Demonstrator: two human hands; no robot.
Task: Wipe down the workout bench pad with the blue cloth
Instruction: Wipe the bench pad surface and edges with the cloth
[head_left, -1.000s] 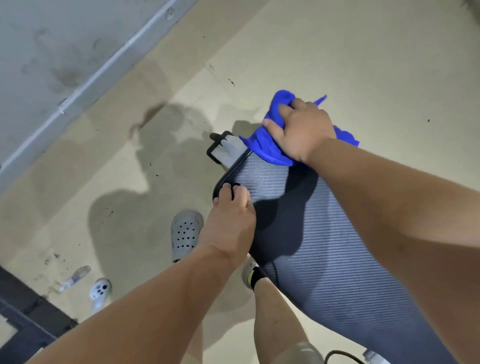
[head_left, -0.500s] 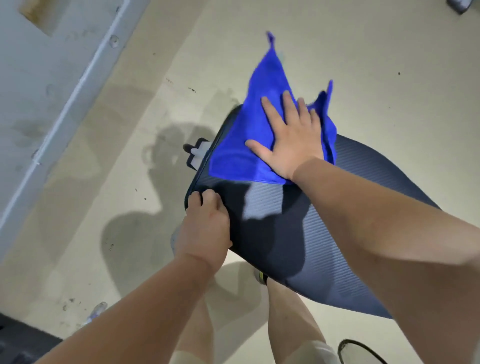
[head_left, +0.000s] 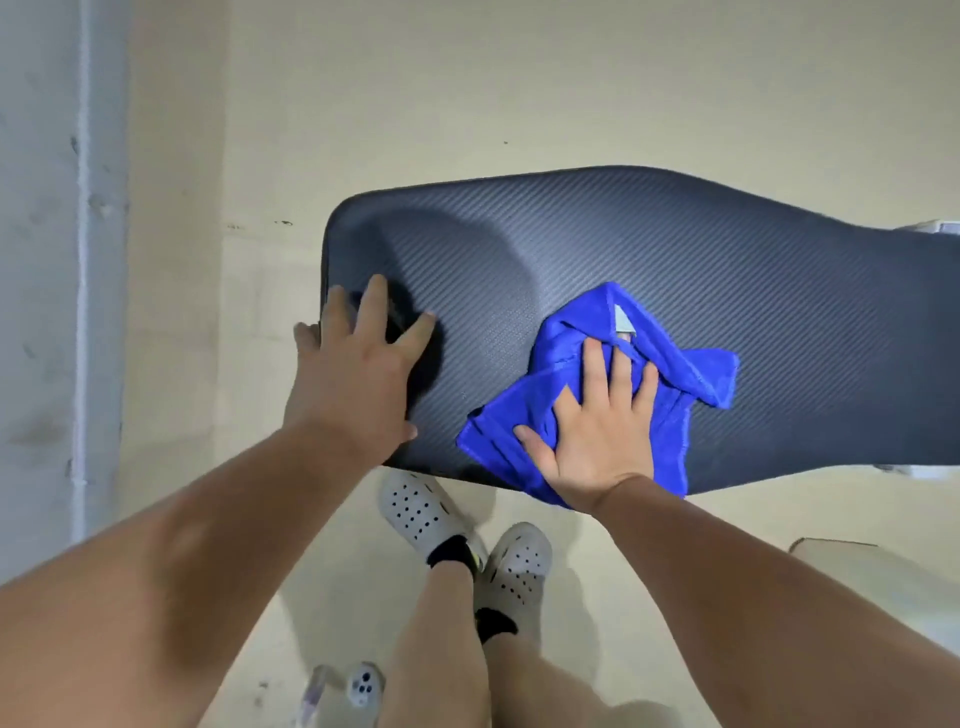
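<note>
A person leans over a dark, ribbed workout bench pad (head_left: 675, 249), seen from a head-worn camera looking straight down. The pad runs across the frame from 9 o'clock to 3 o'clock, its rounded end toward 9 o'clock and its far end cut off by the frame edge.

The blue cloth (head_left: 696, 374) lies bunched and creased on the pad's near half, toward 5 o'clock of the pad's centre, with one corner draped over the near edge. The right hand (head_left: 597, 431) lies flat on the cloth, palm down, fingers straight and slightly spread, the thumb pointing toward 9 o'clock. A small pale tag (head_left: 622, 319) shows on the cloth at 12 o'clock from the fingertips.

The left hand (head_left: 353, 384) rests palm down on the pad's 9 o'clock end, well apart from the cloth, with its fingers (head_left: 375, 301) splayed and straight; the outermost finger hangs past the pad's edge. Neither hand curls round anything.

At 6 o'clock below the pad stand the person's feet in pale perforated clogs (head_left: 415, 512) and dark socks, on a beige floor (head_left: 519, 78). A white game controller (head_left: 363, 686) lies on the floor at 7 o'clock from the clogs. A grey wall (head_left: 41, 260) fills the frame's 9 o'clock side.
</note>
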